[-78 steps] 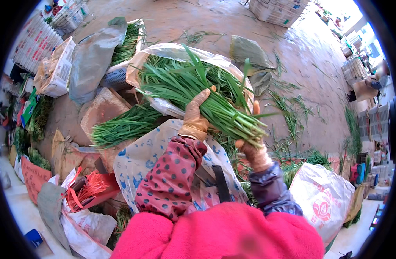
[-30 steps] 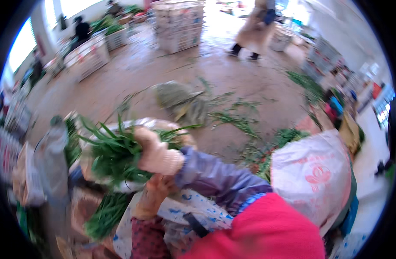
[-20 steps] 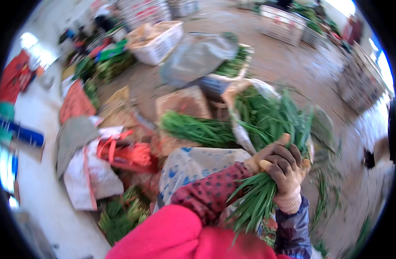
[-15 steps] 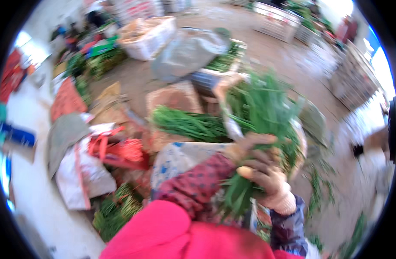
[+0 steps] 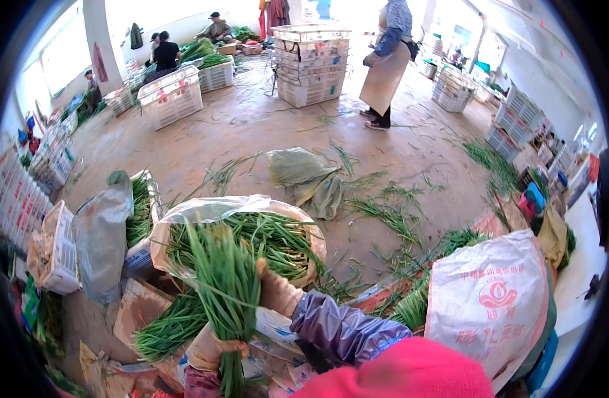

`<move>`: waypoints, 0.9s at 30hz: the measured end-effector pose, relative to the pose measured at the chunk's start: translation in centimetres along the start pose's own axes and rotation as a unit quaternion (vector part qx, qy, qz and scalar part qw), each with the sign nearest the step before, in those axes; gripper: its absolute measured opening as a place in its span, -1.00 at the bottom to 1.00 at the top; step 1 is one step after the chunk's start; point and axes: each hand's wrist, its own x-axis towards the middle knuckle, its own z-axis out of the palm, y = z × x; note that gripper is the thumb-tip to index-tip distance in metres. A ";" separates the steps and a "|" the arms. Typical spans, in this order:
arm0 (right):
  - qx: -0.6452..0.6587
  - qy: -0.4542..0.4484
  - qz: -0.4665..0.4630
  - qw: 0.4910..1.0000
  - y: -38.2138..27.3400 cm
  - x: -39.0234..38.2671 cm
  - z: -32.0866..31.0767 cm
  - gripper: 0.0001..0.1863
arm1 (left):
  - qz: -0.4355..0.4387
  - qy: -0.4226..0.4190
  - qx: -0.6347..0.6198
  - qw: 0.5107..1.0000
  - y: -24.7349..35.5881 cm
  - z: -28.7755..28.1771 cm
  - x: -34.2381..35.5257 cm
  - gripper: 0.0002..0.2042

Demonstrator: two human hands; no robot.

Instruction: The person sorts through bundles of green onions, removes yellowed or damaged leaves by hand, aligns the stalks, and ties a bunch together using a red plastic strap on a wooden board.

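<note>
A thick bunch of Chinese chives (image 5: 228, 285) stands nearly upright before me, leaf tips up. My left hand (image 5: 210, 350), in a tan glove, is closed round its lower stalks. My right hand (image 5: 279, 290), gloved too, presses the bunch's right side with its thumb up; its other fingers are hidden behind the leaves. Just beyond is a round basket (image 5: 319, 244) lined with pale plastic sheet, heaped with more chives (image 5: 271, 232). To the left of my left hand, a loose pile of chives (image 5: 172, 328) lies beside a brown box (image 5: 133, 310).
A grey sack (image 5: 104, 232) partly covers a chive-filled crate at left. At right a white woven sack (image 5: 490, 292) rests by cut chives (image 5: 414, 305). Stacked crates (image 5: 312, 66) and a person in an apron (image 5: 386, 73) stand farther off. Loose leaves and an olive sheet (image 5: 307, 176) litter the floor.
My view has swung to the right, so the basket now shows left of centre. The bunch, earlier leaning and blurred between both hands, is now more upright, with my left hand lower on it.
</note>
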 end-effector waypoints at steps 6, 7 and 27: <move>-0.169 0.136 -0.180 0.959 -6.0 -1.8 3.7 -0.64 | -0.117 -0.011 -0.017 0.993 -4.1 -1.8 -2.2 -0.52; -0.130 0.203 -0.138 0.961 -6.6 -0.7 3.1 -0.66 | -0.110 -0.042 -0.031 0.993 -4.4 -1.9 -1.5 -0.53; -0.203 0.400 -0.335 0.829 -22.2 -1.3 -3.2 -0.69 | -0.002 -0.049 -0.094 0.994 -3.8 0.6 -0.6 -0.46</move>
